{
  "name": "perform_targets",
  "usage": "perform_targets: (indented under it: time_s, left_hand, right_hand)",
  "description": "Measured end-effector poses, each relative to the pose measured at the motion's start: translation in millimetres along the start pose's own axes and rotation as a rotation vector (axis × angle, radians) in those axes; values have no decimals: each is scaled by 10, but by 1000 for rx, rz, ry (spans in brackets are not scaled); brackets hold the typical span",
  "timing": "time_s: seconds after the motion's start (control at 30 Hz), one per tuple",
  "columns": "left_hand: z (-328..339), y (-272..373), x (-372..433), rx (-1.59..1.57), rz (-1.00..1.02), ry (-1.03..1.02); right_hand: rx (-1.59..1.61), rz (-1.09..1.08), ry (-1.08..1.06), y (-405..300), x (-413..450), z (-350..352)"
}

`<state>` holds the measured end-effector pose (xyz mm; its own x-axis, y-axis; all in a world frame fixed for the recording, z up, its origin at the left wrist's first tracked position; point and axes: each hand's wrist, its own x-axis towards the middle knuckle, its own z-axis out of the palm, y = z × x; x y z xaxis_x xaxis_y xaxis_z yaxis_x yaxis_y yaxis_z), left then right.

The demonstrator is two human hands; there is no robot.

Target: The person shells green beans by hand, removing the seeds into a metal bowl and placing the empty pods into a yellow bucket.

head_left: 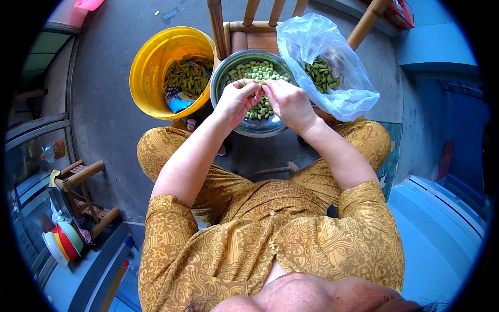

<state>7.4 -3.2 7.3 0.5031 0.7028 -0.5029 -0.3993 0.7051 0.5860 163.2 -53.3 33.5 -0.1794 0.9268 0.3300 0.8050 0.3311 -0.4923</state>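
Over a metal bowl (257, 132), the fingertips of both my hands meet on a small green bean pod (260, 83). My left hand (238, 100) pinches its left end, and my right hand (291, 102) pinches the right; the fingers hide much of it. Shelled green beans (255, 71) cover the bowl's bottom beneath my hands. Left of the bowl, a yellow plastic bucket (145, 78) holds a heap of pods or empty hulls (189, 80); which, I cannot tell. On the right, a translucent plastic bag (312, 33) lies open with green pods (322, 76) inside.
The bowl stands at the front of a bamboo chair (259, 41), whose slatted back rises beyond it. My knees flank the bowl. A small bamboo stool (84, 179) and several stacked plastic basins (64, 243) are at the left. A light-blue wall (438, 46) stands at the right.
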Motion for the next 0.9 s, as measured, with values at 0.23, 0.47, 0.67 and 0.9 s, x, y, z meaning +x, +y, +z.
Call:
perform_targets:
  time_s: [0.23, 0.47, 0.67, 0.9]
  left_hand:
    - [-35, -51, -12, 65, -43, -17]
    - [30, -11, 3, 390, 120, 15]
    - [50, -2, -21, 817, 372, 130]
    - [80, 15, -59, 799, 425, 149]
  right_hand:
    - [76, 89, -23, -22, -6, 10]
    - [782, 681, -253, 235, 42, 19]
    - [933, 653, -272, 205, 30, 91]
    - [1230, 818, -260, 154, 25, 113]
